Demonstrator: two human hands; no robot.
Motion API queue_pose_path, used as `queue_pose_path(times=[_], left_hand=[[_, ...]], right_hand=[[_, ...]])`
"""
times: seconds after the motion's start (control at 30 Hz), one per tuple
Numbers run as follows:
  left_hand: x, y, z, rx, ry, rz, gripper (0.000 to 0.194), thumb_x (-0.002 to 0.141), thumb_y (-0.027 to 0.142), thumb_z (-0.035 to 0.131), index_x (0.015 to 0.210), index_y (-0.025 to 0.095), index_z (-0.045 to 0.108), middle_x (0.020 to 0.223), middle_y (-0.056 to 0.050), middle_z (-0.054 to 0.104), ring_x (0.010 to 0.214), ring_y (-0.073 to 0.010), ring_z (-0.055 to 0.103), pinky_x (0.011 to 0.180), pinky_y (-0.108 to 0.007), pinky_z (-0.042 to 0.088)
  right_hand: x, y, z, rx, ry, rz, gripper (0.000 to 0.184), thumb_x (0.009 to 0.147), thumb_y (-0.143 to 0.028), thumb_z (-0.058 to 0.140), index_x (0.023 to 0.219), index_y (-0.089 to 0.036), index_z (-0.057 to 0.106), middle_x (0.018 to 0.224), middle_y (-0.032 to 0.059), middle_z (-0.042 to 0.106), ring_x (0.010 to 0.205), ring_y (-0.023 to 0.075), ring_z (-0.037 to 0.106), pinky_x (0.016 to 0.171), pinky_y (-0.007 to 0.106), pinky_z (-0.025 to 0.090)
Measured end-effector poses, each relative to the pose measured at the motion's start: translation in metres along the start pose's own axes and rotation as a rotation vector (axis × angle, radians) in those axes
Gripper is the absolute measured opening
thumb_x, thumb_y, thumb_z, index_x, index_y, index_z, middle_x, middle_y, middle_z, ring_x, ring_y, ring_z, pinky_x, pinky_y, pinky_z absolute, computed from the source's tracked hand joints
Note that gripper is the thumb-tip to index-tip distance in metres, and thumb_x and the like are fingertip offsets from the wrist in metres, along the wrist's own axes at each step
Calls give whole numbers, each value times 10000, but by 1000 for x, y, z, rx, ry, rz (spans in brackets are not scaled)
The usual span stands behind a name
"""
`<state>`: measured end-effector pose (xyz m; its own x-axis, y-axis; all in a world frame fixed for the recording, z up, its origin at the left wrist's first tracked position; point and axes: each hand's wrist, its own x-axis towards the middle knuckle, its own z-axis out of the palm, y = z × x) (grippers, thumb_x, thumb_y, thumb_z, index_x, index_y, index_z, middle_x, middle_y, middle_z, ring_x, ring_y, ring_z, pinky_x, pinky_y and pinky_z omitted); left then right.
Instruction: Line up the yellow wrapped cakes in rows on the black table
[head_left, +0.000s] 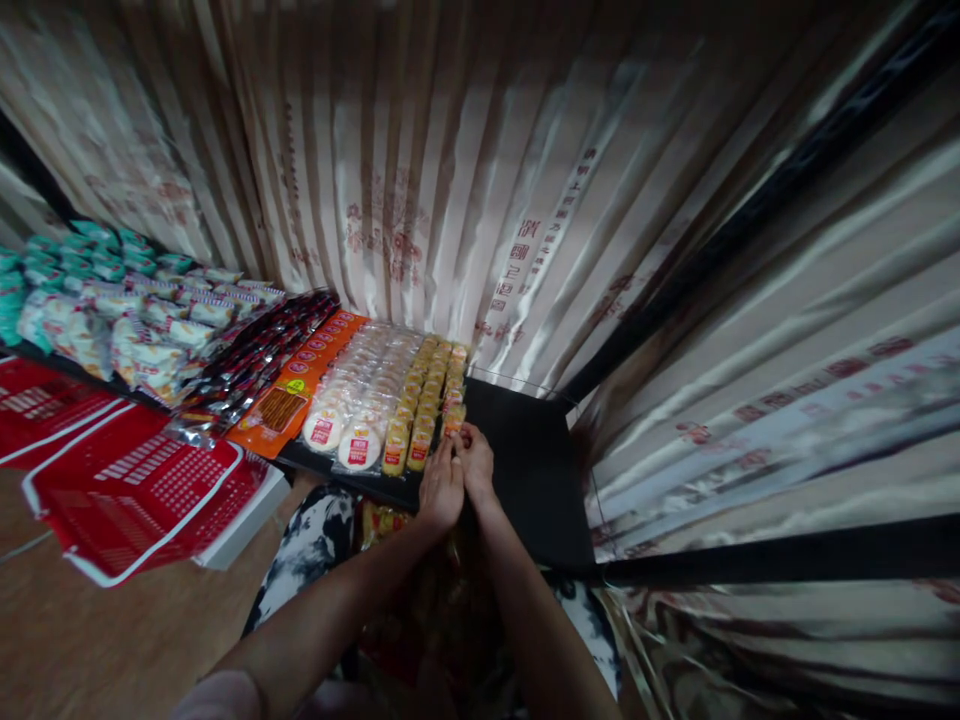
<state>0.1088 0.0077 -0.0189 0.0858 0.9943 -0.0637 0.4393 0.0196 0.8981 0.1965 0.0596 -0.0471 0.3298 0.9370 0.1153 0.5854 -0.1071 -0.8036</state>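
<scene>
Both my hands are at the front end of the rightmost row of small yellow snack packs (453, 395) on a black shelf (525, 440). My left hand (441, 487) reaches in from the left, its fingers drawn together against the nearest pack. Beside it, touching, my right hand (476, 463) has bent fingers pinched at the same pack's front end. The fingers partly hide that pack. Two more rows of yellow packs (421, 442) stand to the left. Farther left lie round white crackers (360, 447) in clear wrappers.
An orange snack packet (279, 408), dark wrapped snacks (259, 350), white packets (150, 355) and green packets (97, 250) continue leftward. Red baskets (150, 480) with white handles stand below on the left. Pleated printed sheeting (420, 180) lines the back. A dark post (675, 270) rises at right.
</scene>
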Motion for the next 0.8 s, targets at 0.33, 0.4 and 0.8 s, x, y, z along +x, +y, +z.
queue_pose_path(times=[0.33,0.4,0.8], left_hand=[[10,-4,13,-264,1,-93,525,927,266,267,1424,97,249,1501,-91,226,1389,-166,204,1168,-350,127],[13,-5,15,-281,7,-64,520,925,255,260,1418,90,266,1506,-85,210,1396,-166,181,1172,-353,107],[22,-14,27,-288,63,-48,501,912,209,301,1395,74,306,1496,-126,239,1390,-195,205,1164,-371,139]], right_hand=[[3,-3,6,-24,8,-15,514,778,-376,500,1227,-127,533,1098,129,563,782,169,609,743,291,504],[4,-2,8,-37,13,-41,498,797,-369,474,1240,-146,530,1109,121,567,815,175,604,765,295,498],[15,15,17,-1,-54,-186,462,813,-274,410,1253,-191,522,1068,83,608,958,188,569,883,314,461]])
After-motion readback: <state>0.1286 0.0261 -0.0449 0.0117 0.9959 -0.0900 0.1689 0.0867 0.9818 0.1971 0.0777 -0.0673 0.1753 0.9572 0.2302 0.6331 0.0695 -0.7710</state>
